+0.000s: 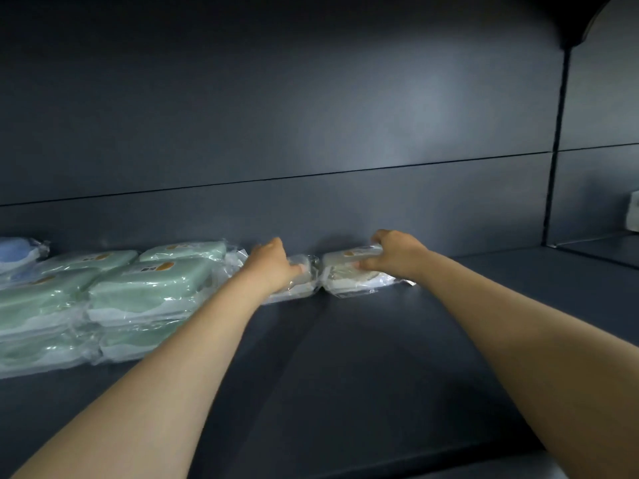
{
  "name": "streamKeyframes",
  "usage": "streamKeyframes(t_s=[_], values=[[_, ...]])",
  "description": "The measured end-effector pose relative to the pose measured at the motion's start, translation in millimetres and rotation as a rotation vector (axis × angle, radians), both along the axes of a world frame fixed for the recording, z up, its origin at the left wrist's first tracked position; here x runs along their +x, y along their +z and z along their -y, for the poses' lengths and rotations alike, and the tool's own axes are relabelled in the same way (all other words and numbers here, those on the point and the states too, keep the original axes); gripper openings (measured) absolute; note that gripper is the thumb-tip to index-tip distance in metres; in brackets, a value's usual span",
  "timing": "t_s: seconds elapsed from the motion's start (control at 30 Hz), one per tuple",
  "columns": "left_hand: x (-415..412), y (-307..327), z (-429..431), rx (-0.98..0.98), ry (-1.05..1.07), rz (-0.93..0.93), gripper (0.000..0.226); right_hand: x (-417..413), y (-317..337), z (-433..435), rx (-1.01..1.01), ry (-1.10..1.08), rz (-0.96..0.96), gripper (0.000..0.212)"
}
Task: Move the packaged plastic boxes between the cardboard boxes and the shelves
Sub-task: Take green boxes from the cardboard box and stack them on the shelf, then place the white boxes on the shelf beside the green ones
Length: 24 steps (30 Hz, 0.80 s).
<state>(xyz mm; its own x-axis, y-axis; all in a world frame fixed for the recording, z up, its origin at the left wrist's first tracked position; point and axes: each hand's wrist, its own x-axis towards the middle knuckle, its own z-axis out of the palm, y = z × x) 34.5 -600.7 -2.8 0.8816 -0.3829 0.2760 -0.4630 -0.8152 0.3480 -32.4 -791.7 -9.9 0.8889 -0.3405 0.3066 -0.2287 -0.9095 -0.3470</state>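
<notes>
Both my arms reach deep onto a dark grey shelf (363, 357). My left hand (273, 266) grips a white packaged plastic box (301, 281) that rests on the shelf near the back wall. My right hand (390, 254) is closed on a second white packaged box (345, 267) just to the right of the first; the two packs nearly touch. Left of my left arm stand stacks of green packaged boxes (145, 288) in clear wrap, two rows deep.
A blue packaged item (17, 254) lies at the far left behind the green stacks. A vertical divider (556, 133) bounds the bay on the right, with a white object (634, 216) in the neighbouring bay. The shelf's back wall rises right behind the white packs.
</notes>
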Motion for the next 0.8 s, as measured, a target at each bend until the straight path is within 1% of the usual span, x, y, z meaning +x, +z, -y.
streamKeyframes(t_s=[0.1,0.2,0.3,0.33,0.4,0.47,0.57,0.7,0.8], values=[[-23.2,17.5,0.7,0.063,-0.060,0.088,0.039,-22.7,8.1,-2.6,-0.028,0.028,-0.003,0.063],[-48.7,25.2,-6.6,0.116,-0.090,0.134,0.020,-51.3,11.6,-12.3,-0.052,0.066,-0.006,0.057],[-70.2,25.8,-27.2,0.153,-0.096,0.206,0.009,-85.4,15.9,-26.2,-0.070,0.077,-0.006,0.053],[-79.8,24.7,-36.5,0.159,-0.103,0.216,0.009,-97.7,17.0,-31.3,-0.074,0.075,-0.010,0.052],[-102.3,23.0,-56.7,0.176,-0.116,0.213,0.024,-123.2,19.2,-42.2,-0.122,0.061,-0.037,0.051],[-130.7,20.7,-78.4,0.205,-0.133,0.225,0.030,-151.5,20.7,-54.9,-0.200,0.042,-0.075,0.051],[-178.2,14.3,-109.4,0.260,-0.199,0.273,0.031,-198.8,21.1,-78.1,-0.240,0.022,-0.090,0.050],[-247.8,6.3,-149.2,0.331,-0.235,0.291,0.033,-269.1,11.7,-115.2,-0.291,0.025,-0.138,0.055],[-302.9,-8.0,-177.5,0.303,-0.254,0.257,0.032,-321.9,-3.3,-143.4,-0.294,0.035,-0.165,0.057]])
